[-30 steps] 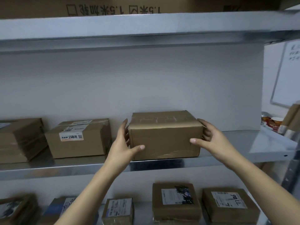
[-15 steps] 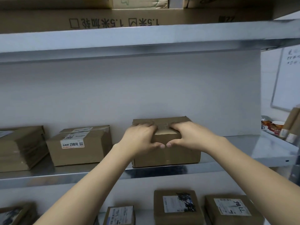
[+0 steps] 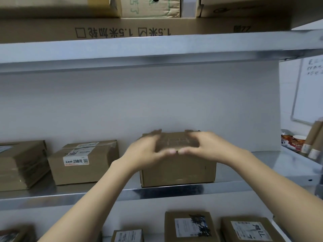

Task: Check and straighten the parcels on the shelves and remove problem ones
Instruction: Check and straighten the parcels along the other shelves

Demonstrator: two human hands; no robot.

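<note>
A plain brown parcel stands on the middle metal shelf, near its front edge. Both my hands are on its top. My left hand spans the left half, thumb at the front top edge and fingers reaching towards the back edge. My right hand mirrors it on the right half, and the two thumbs almost meet in the middle. The fingers are blurred. A labelled parcel sits to the left, slightly turned.
A stack of flat brown parcels lies at the far left of the shelf. Labelled parcels fill the shelf below. A long carton lies on the shelf above. Printed cups, cardboard tubes and a whiteboard are on the right.
My hands left the parcel's two sides and came together on its top. Since half a second ago the fingers have spread further back. The view has tilted upward.
</note>
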